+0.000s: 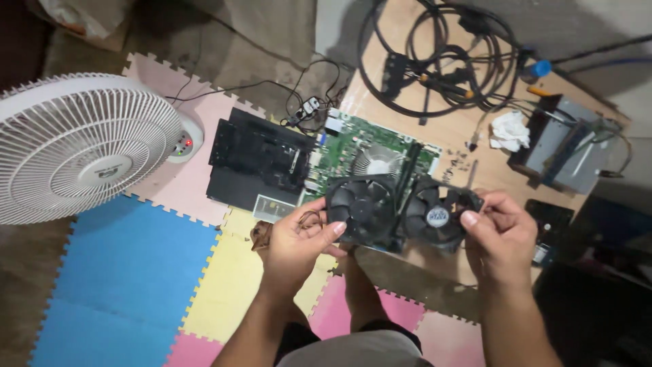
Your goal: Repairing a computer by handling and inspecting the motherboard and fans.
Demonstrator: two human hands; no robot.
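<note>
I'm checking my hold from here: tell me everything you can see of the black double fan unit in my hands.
The black double fan unit is two round bladed fans side by side in one dark, plastic-looking frame; the right fan's hub bears a round sticker. It is held level in the air, blades facing the camera, above the green circuit board and wooden board. The left hand grips its left edge, thumb on the front; the right hand pinches its right edge. Its back is hidden.

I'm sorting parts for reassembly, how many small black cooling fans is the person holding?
2: one black fan in the left hand, the other black fan beside it, gripped by the right hand. More could be hidden.
</note>
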